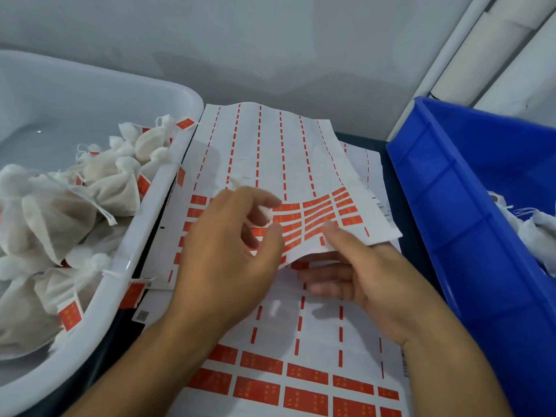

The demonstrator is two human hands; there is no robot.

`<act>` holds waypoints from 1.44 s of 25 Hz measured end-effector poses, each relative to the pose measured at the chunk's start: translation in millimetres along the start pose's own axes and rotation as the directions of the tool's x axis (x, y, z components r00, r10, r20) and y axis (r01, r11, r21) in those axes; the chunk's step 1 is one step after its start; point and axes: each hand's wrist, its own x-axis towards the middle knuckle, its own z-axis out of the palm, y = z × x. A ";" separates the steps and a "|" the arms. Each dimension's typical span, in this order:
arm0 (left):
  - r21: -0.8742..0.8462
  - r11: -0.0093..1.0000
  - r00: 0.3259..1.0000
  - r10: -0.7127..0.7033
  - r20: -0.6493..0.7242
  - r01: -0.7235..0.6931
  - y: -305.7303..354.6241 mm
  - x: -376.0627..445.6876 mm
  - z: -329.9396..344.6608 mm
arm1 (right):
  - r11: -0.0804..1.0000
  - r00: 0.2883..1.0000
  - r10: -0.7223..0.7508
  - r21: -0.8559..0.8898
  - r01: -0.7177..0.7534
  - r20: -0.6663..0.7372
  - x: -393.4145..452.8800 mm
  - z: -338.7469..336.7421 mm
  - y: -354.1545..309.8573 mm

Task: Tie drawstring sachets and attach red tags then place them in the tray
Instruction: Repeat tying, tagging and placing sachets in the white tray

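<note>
No text can be read anywhere. The red tags on the lower sheet carry small gold marks, too blurred to make out. The same goes for the tags on the lifted sheet and on the sachets in the tray. A small square code, possibly a QR code, sits at the lower sheet's left edge, unreadable. Fine dark print along the sheets' right margin is too small to tell.
</note>
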 end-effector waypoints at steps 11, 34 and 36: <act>-0.047 0.959 0.923 -0.257 0.288 0.281 -9.5 0.4 -3.7 | 0.995 0.994 0.068 0.081 -0.061 -0.085 4.0 21.7 18.8; 0.051 0.979 0.938 -0.206 0.278 0.199 -1.7 -4.1 -1.0 | 0.995 0.983 -0.032 -0.103 0.014 -0.178 5.2 18.4 22.4; 0.065 0.977 0.934 -0.212 0.289 0.202 -2.1 -4.5 -0.3 | 0.986 0.981 -0.043 -0.168 0.010 -0.191 5.0 18.6 21.9</act>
